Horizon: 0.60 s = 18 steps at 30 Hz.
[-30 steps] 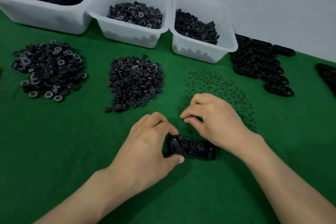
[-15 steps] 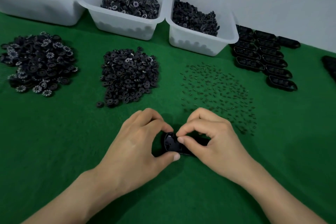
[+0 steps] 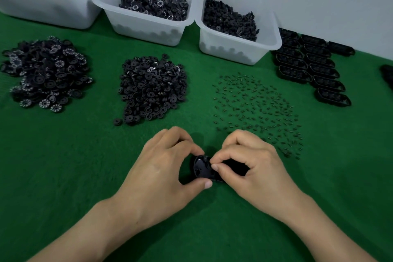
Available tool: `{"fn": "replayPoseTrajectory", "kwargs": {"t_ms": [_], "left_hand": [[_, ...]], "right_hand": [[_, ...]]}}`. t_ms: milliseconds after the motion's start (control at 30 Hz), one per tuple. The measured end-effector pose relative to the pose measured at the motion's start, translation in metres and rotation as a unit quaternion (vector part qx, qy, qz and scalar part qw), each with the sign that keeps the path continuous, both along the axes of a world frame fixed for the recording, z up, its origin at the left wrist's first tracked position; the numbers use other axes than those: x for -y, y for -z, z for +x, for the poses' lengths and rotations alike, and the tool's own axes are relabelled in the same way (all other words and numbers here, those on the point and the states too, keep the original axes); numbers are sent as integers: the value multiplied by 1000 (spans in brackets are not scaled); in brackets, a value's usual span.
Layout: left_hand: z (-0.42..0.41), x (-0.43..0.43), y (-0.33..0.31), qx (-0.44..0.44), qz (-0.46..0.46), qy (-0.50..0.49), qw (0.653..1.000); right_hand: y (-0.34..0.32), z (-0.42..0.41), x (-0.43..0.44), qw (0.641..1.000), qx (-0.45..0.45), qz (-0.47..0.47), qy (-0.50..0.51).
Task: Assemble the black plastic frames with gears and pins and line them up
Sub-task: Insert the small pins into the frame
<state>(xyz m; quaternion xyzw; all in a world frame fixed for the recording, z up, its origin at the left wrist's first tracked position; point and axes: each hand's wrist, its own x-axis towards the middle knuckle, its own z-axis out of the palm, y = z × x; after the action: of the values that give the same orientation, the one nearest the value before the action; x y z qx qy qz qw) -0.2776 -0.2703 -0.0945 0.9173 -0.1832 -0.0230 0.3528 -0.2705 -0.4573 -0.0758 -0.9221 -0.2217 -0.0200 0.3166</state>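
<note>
At 6 o'clock on the green mat, your left hand grips the left end of a black plastic frame, while your right hand pinches thumb and forefinger at its middle; whether a pin sits between them cannot be told. Loose pins lie scattered at 1 o'clock, finished frames lined up at 2 o'clock.

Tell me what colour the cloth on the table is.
The cloth is dark green, plainest in the head view.
</note>
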Motion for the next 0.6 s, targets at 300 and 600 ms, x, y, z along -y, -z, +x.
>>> {"fn": "replayPoseTrajectory", "kwargs": {"t_ms": [300,600], "left_hand": [[0,0,0,2,-2,-2,1000],[1,1,2,5,0,-4,1000]], "right_hand": [[-18,7,-3,996,-40,-68,-36],[-16,10,-7,994,-69,-87,1]]}}
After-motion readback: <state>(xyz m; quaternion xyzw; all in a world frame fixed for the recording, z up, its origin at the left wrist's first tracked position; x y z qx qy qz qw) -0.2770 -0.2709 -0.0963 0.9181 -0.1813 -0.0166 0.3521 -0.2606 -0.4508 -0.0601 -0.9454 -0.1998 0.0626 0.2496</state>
